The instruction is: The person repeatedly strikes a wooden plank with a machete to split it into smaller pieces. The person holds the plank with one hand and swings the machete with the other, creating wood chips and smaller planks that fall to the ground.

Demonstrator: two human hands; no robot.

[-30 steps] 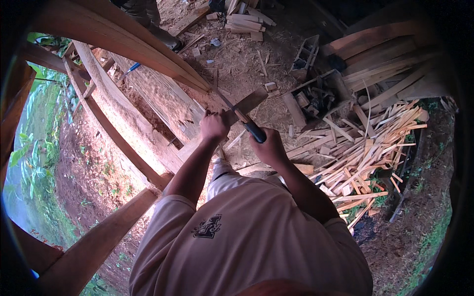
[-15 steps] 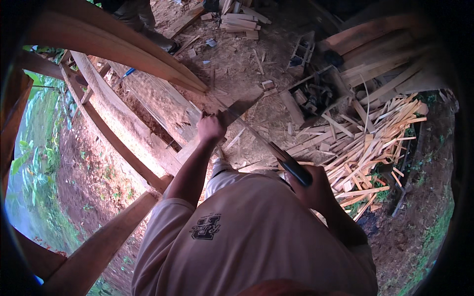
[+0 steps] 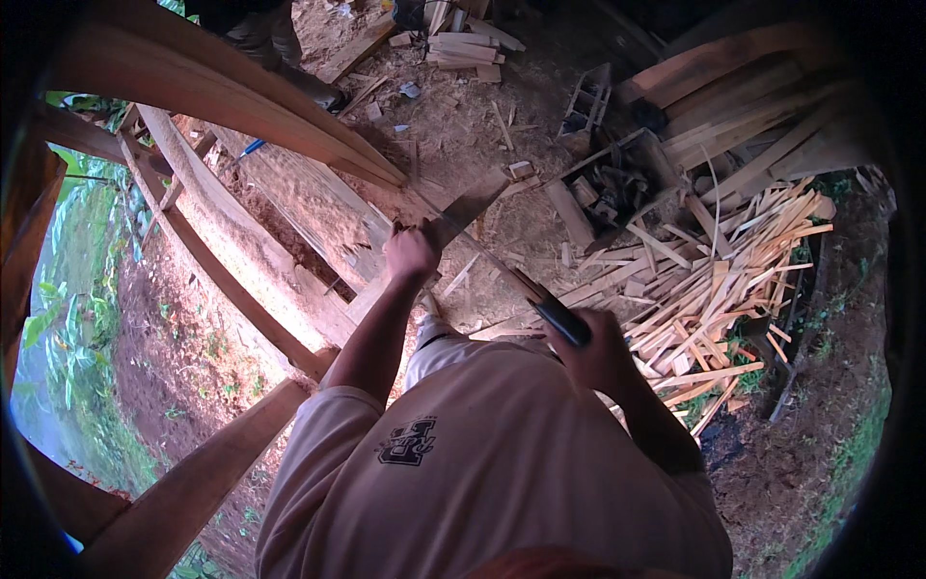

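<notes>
My left hand (image 3: 412,250) is closed around a wooden board (image 3: 475,202), whose far end sticks out past my fingers. In my right hand (image 3: 595,349) is the dark handle of a handsaw (image 3: 561,320), held in front of my shirt. Seen nearly edge-on, the thin blade runs away from the handle and crosses the board just right of my left hand. The tip side of the blade lies near the end of a big beam. How deep the blade sits in the wood I cannot tell.
Long beams (image 3: 222,92) lean in from the upper left above a sawdust-covered plank (image 3: 289,183). A blue-handled tool (image 3: 253,147) lies there. At right are a wooden box (image 3: 637,183) of dark pieces and a heap of wood offcuts (image 3: 728,280). Another person's leg (image 3: 280,43) shows at the top.
My right hand has pushed the saw forward and to the left, toward the board. The left hand has stayed on the board.
</notes>
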